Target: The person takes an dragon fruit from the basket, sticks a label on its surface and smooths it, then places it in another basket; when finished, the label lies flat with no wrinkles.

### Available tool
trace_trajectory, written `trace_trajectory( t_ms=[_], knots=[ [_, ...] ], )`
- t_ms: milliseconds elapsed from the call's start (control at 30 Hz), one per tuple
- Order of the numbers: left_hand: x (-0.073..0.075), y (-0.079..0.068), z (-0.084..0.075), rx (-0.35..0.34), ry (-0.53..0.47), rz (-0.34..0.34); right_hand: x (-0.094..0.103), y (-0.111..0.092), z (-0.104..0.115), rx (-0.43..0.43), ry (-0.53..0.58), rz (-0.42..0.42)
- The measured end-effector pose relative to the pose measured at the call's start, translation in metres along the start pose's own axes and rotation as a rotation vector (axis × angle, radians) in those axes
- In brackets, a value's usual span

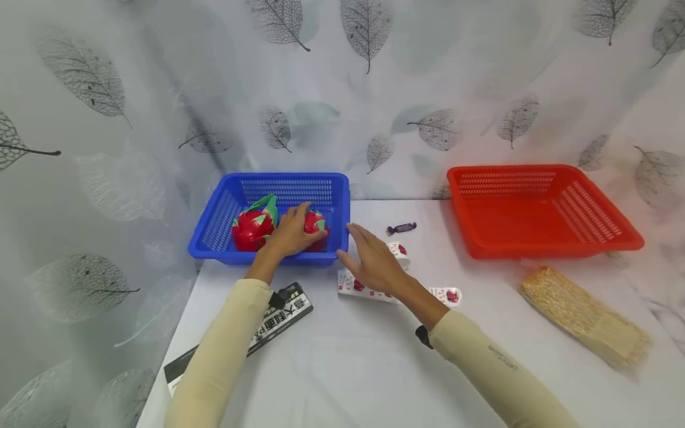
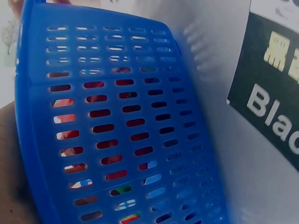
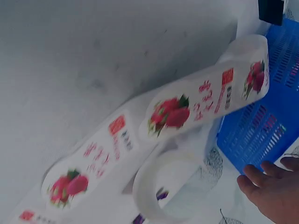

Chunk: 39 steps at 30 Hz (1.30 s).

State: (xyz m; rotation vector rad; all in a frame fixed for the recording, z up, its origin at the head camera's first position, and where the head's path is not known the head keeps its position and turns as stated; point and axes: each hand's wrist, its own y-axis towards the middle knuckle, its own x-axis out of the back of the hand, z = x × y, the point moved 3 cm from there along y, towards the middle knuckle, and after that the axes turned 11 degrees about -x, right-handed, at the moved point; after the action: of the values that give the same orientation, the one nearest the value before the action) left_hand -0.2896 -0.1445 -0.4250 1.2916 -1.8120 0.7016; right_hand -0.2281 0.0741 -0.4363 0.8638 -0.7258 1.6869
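Inside the blue basket (image 1: 342, 196) are two red dragon fruits with green leaf tips. The left dragon fruit (image 1: 250, 230) lies apart from my left hand (image 1: 291, 235). That hand reaches over the front rim and grips the right dragon fruit (image 1: 316, 223), thumb on the near side and fingers toward the back. My right hand (image 1: 374, 258) is spread beside the basket's right wall, fingers straight and holding nothing. Under it runs a strip of dragon fruit labels (image 3: 173, 116) from a white roll (image 1: 399, 252). The left wrist view shows mostly the slotted basket wall (image 2: 117, 93).
A red basket (image 1: 535, 244) stands at the back right. A purple-wrapped candy (image 1: 401, 228) lies between the baskets. In front of the red basket is a clear bag of yellowish grains (image 1: 583, 315). A black-and-white pasta box (image 1: 278, 318) lies partly under the left forearm.
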Motion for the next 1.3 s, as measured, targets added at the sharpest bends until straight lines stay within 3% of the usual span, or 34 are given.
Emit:
trace_trajectory(
  t_ms=[200,500,867,967,1100,1300],
  knots=[
    [-0.007,0.008,0.001,0.018,-0.002,0.021,-0.011,0.011,0.005,-0.071,0.093,0.006],
    [-0.010,0.014,0.000,0.031,-0.005,0.063,-0.019,0.018,0.008,-0.089,0.079,0.002],
    [-0.005,0.018,0.006,0.049,-0.045,-0.002,-0.028,0.025,0.011,-0.107,0.072,0.030],
    [0.002,0.014,0.009,0.058,-0.056,-0.045,-0.028,0.024,0.013,-0.095,0.072,0.023],
    [0.019,0.009,0.005,0.019,-0.099,-0.112,-0.028,0.024,0.013,-0.091,0.061,0.018],
    [0.053,-0.012,-0.026,-0.078,-0.141,-0.173,-0.023,0.025,0.011,-0.093,0.064,0.026]
  ],
)
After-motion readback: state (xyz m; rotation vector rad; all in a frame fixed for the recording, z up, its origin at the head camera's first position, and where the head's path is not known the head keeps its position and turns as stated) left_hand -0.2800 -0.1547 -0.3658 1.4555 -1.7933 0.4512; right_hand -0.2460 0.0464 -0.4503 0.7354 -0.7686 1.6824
